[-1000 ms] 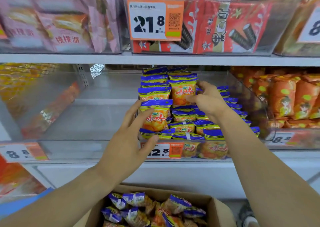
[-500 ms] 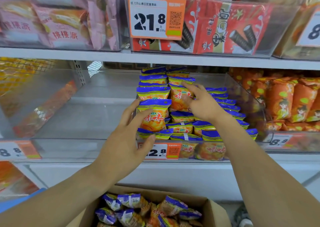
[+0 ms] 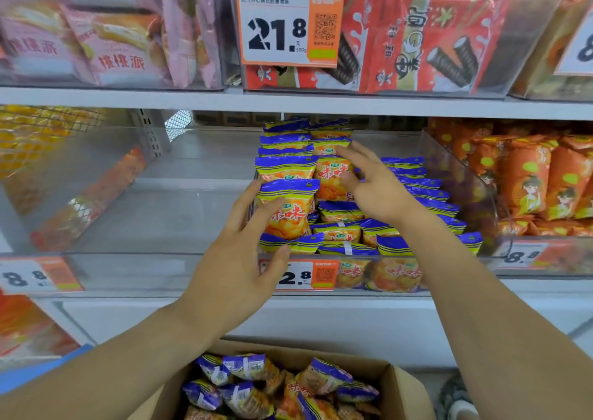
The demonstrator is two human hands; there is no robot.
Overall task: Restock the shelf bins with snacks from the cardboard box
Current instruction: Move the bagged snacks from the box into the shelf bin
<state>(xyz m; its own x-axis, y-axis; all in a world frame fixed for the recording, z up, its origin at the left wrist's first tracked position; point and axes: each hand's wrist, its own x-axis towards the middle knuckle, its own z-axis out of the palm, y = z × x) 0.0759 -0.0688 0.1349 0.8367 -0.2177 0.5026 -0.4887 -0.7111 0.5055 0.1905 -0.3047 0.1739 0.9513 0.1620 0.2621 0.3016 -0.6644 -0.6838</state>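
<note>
Store shelving fills the view, with clear plastic bins on white shelves and price tags clipped to their fronts. On the middle shelf the centre shelf bin (image 3: 455, 163) is part filled with blue-and-yellow snack packets (image 3: 333, 175) standing in rows; its front carries an orange price tag (image 3: 301, 275). Left of it a bin holds almost nothing visible; right of it a bin holds orange snack bags (image 3: 526, 179). Above, red wafer-roll packs (image 3: 442, 41) and pink cake packs (image 3: 106, 41) occupy the upper shelf.

Left hand (image 3: 234, 272): fingers spread and relaxed, fingertips resting against the front upright packet (image 3: 288, 209), nothing gripped. Right hand (image 3: 378, 188): fingers extended and apart, just at the second-row packets, nothing gripped. Both hands appear to be straightening the rows.

Below, the cardboard box (image 3: 407, 387) stands open with loose packets of the same snack (image 3: 279, 384) inside, so restocking seems unfinished.

Risks, as judged: the upright packets lean on one another with no divider, so a push from either hand could topple a row. The left side of the packet rows has no visible support, so packets could slide sideways. Overfilling the front could spill packets over the low front wall
</note>
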